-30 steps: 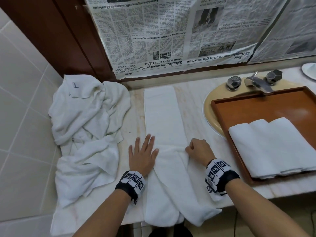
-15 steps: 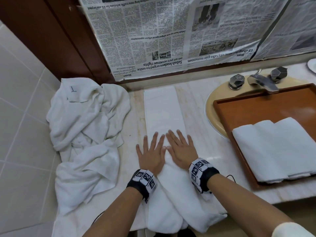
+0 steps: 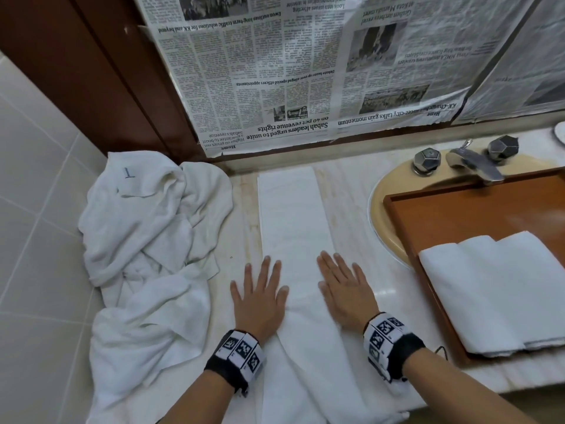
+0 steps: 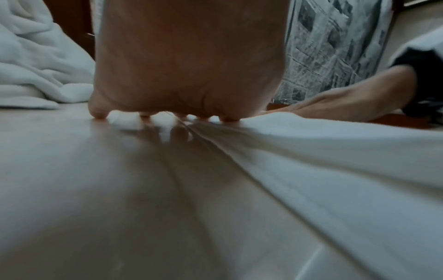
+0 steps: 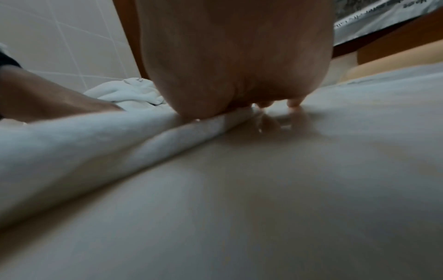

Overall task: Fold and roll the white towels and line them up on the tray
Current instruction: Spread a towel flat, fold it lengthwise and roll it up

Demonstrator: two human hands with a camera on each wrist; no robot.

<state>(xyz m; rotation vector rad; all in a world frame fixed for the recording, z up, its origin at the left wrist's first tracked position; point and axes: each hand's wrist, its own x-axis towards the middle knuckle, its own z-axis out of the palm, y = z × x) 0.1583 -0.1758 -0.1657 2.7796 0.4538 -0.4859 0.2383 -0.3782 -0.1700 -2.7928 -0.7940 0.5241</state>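
Observation:
A white towel [image 3: 293, 218] folded into a long narrow strip lies on the marble counter, its near end hanging over the front edge. My left hand [image 3: 260, 292] lies flat with straight fingers on the strip's left edge, partly on the counter. My right hand [image 3: 342, 289] lies flat on the strip's right edge. From the left wrist view the towel edge [image 4: 311, 144] runs beside my left palm [image 4: 189, 56]; from the right wrist view the towel edge [image 5: 120, 144] passes under my right palm [image 5: 235, 56]. Rolled white towels [image 3: 501, 286] sit side by side on the brown wooden tray [image 3: 477, 209].
A heap of crumpled white towels [image 3: 146, 249] lies at the left against the tiled wall. The tray rests over a beige sink [image 3: 385, 206] with a metal tap [image 3: 474, 160]. Newspaper [image 3: 305, 71] covers the wall behind the counter.
My right hand went from a fist at the strip's right edge to a flat palm beside the left hand. Both flat hands have since slid apart to the strip's two edges.

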